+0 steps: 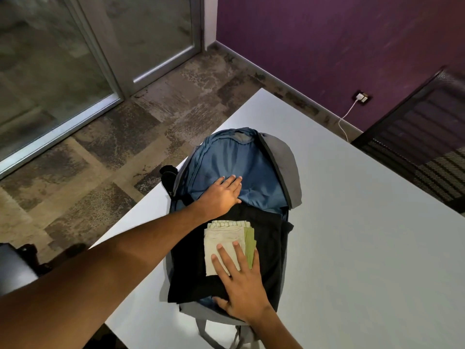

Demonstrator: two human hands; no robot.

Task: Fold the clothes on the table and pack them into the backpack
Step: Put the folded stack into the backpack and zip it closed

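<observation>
Pressing flat, open hands, left (221, 195) on the blue lining, right (241, 285) on folded clothes (226, 243) stacked on the open backpack (284, 170) on the desk (364, 248); soft, light cloth probably best lifted from beneath.

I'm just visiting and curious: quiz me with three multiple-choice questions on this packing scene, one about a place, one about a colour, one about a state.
1. Where does the folded stack of light clothes lie?
A. On the floor
B. On the black garment in the backpack
C. On the bare table

2. What colour is the backpack's lining?
A. Red
B. Yellow
C. Blue

3. How is the backpack's main compartment?
A. Open
B. Zipped shut
C. Hanging on the wall

Key: 1 B, the right hand presses the stack there; 2 C, blue fabric shows under the left hand; 3 A, the flap lies folded back.
</observation>
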